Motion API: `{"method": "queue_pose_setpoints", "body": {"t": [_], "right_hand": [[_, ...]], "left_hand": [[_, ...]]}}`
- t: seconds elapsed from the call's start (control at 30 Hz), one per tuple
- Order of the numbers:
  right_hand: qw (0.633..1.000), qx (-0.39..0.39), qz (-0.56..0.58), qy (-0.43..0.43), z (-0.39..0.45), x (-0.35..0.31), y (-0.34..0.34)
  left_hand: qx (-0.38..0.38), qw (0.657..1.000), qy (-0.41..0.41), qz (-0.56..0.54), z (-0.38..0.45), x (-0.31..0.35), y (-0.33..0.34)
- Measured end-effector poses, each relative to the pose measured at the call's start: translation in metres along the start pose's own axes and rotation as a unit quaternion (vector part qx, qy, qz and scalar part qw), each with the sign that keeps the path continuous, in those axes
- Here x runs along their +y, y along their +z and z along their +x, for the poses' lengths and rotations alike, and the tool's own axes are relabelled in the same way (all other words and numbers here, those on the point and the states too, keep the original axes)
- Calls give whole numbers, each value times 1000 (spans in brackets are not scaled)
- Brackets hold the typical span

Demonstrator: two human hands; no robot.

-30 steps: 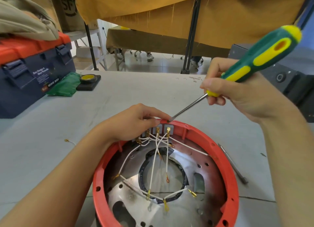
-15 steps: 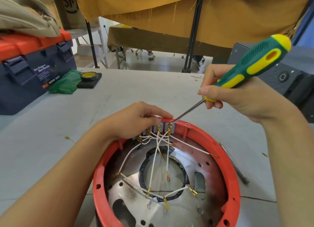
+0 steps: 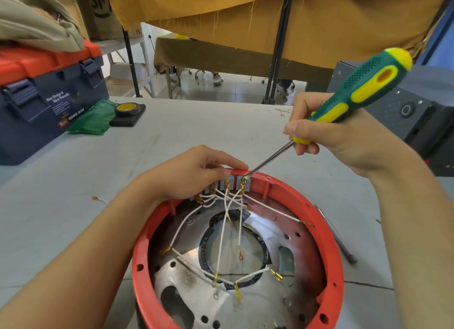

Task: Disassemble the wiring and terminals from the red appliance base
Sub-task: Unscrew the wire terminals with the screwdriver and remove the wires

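Note:
The red appliance base [image 3: 326, 232], a round open shell with a metal plate inside, sits on the grey table close to me. White wires [image 3: 222, 240] with brass ring and spade terminals spread from a grey terminal block [image 3: 231, 186] on its far rim. My left hand [image 3: 194, 172] grips that far rim beside the block, fingers curled over it. My right hand [image 3: 344, 137] holds a green and yellow screwdriver [image 3: 363, 90], whose metal tip touches the rightmost terminal of the block.
A blue toolbox [image 3: 46, 102] with a red lid stands at the left, with a green bag [image 3: 93, 119] and a roll of tape [image 3: 127, 108] beside it. A thin metal tool [image 3: 336, 235] lies right of the base. A dark machine [image 3: 417, 112] stands at the right. A loose wire piece [image 3: 99, 199] lies left.
The view has shifted slightly. My right hand has tilted the screwdriver handle a little lower and to the left, with the tip staying at the terminal block. My left hand still grips the rim.

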State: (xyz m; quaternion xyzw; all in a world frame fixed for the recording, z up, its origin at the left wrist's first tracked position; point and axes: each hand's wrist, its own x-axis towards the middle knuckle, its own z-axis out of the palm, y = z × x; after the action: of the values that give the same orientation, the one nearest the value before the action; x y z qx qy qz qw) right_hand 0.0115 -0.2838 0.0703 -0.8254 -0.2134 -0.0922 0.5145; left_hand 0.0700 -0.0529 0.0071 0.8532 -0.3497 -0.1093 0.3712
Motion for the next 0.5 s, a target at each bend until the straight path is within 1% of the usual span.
{"method": "queue_pose_setpoints", "body": {"t": [0.23,0.4,0.5], "right_hand": [[995,53,79,23,3,12,2],[992,71,91,40,5,15,3],[994,64,86,33,4,14,2]], "left_hand": [[2,1000,-1,2,-1,3,-1],[-1,1000,-3,2,-1,2,-1],[1,1000,-4,-3,-1,2,0]]}}
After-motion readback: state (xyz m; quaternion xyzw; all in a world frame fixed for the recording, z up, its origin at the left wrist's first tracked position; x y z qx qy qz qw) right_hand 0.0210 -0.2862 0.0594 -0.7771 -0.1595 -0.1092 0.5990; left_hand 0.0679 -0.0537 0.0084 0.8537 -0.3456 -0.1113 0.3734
